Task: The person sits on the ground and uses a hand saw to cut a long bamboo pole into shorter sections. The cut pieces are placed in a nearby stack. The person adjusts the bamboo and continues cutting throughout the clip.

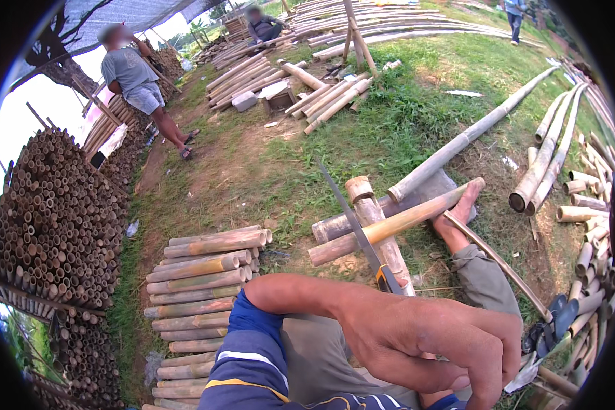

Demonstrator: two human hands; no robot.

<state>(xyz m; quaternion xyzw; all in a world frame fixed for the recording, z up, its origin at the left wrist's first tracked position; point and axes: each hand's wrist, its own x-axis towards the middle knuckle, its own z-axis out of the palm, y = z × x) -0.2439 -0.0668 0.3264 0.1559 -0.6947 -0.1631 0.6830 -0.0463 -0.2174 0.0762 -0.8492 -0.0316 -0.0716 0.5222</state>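
My left hand point(434, 338) is bent at the wrist close to the camera, its fingers curled downward; what lies within them is hidden. Behind it, my right hand point(402, 281) shows only a bit of finger at the black-and-yellow handle of a handsaw point(352, 219). The saw's long blade crosses a yellowish bamboo pole point(410, 220) near its left end and points away from me. That pole lies over a thicker pale bamboo piece point(391, 254) and a darker length point(335, 227). My bare foot point(466, 203) is at the pole's right end.
Cut bamboo pieces point(198, 301) are stacked at my left, beside a tall bamboo pile point(55, 225). A long pole point(471, 133) reaches toward the far right; more pieces point(588, 212) lie at the right edge. A person point(137, 75) stands at far left; two others are farther off.
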